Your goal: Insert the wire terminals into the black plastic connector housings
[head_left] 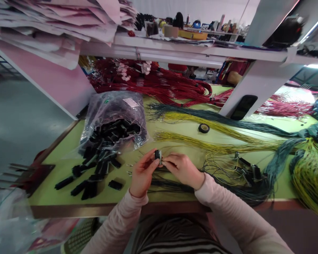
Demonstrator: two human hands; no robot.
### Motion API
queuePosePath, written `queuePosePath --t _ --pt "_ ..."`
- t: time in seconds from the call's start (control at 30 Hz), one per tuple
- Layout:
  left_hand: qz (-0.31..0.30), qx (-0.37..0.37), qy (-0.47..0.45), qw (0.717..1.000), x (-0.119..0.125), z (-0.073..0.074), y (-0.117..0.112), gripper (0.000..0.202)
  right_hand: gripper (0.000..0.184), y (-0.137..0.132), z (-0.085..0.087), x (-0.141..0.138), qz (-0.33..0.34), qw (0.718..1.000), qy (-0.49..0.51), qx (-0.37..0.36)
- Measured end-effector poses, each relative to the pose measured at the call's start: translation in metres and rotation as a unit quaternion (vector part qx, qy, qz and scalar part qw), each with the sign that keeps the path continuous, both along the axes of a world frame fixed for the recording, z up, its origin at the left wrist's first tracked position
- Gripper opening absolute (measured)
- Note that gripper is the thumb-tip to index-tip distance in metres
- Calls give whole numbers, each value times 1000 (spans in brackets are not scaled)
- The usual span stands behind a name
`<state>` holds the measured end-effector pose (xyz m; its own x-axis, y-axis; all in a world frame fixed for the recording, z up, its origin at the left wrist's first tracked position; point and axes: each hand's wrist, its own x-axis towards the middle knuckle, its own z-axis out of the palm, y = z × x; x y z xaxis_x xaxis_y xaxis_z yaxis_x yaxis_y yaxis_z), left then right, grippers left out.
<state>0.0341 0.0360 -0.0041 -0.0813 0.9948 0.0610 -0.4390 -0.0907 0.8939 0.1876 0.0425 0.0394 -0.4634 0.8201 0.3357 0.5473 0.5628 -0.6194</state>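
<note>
The left hand (143, 173) and right hand (182, 170) pinched a black connector (158, 155) between their grips; many more lay in a plastic bag (113, 109) at ten o'clock.

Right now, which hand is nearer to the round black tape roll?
Right hand, in front of and left of the round black tape roll; left hand farther off, further left.

I'm wearing a pale pink top (254, 229) with long, loose sleeves. My left sleeve (116, 222) and right sleeve (222, 204) are gathering into narrow cuffs (139, 199), leaving my left hand (144, 173) and my right hand (182, 170) bare. Across my chest I'm wearing a garment (175, 236) in dark and pale stripes.
</note>
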Motion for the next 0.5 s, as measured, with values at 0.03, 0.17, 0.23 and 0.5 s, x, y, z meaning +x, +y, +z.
queuePosePath --t 0.03,0.17,0.23,0.5 --pt "-3 -12 -16 1000 0 2 0 34 16 0 1 1 -7 1000 27 -11" --pt "-13 -34 -44 998 1 4 1 35 15 0 4 1 -15 998 64 -18" --pt "-10 -35 -42 998 1 4 1 35 16 0 4 1 -5 998 61 -13" --pt "-10 -12 -23 1000 0 3 -1 35 13 0 0 -1 2 991 117 -65"
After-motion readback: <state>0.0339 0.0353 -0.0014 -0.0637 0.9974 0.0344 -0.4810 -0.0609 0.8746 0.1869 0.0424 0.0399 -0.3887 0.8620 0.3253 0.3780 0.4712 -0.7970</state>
